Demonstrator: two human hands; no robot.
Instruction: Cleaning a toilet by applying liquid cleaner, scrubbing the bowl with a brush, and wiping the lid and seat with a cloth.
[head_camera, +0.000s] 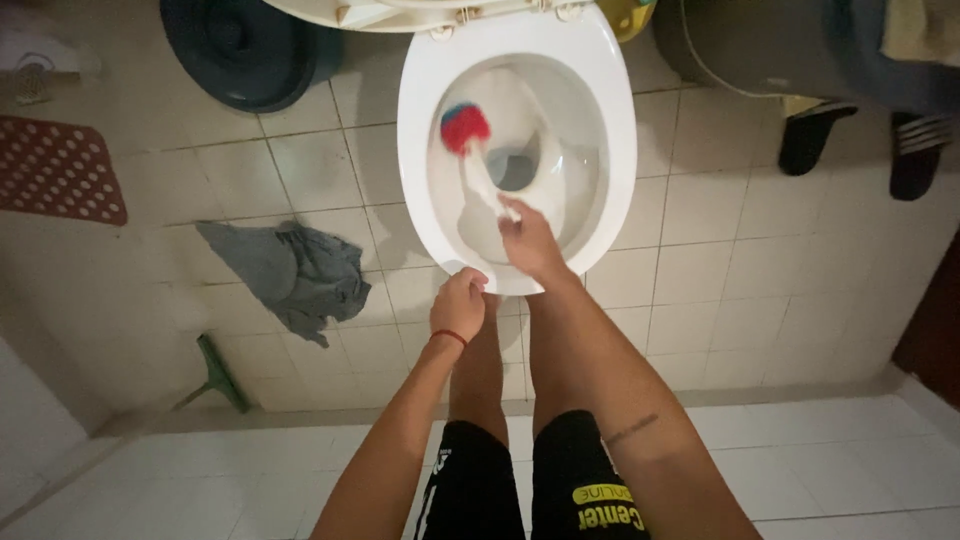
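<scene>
Gripping white plastic toilet brush (487, 180) with red-blue bristle head inside white ceramic toilet bowl (610, 130), right hand (528, 240) closed round handle; left hand (458, 303) curled loosely, holding nothing, near bowl's front rim; crumpled grey cloth (300, 272) on tiled floor

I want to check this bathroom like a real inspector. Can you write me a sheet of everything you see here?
Surface: pale tiled floor, with a raised white step nearest the camera.
Job's things: white toilet, seat lid up; brush with red and blue head inside the bowl, blurred.
Clutter: grey cloth crumpled on the floor; green tool by the step; dark basin; red mat; dark sandals.
Hands: right hand has its fingers closed on the brush handle; left hand rests in a loose fist at the toilet's front rim, holding nothing that shows.
Cables: nothing seen.
Surroundings: dark bin at upper right; bare legs in black shorts.
</scene>
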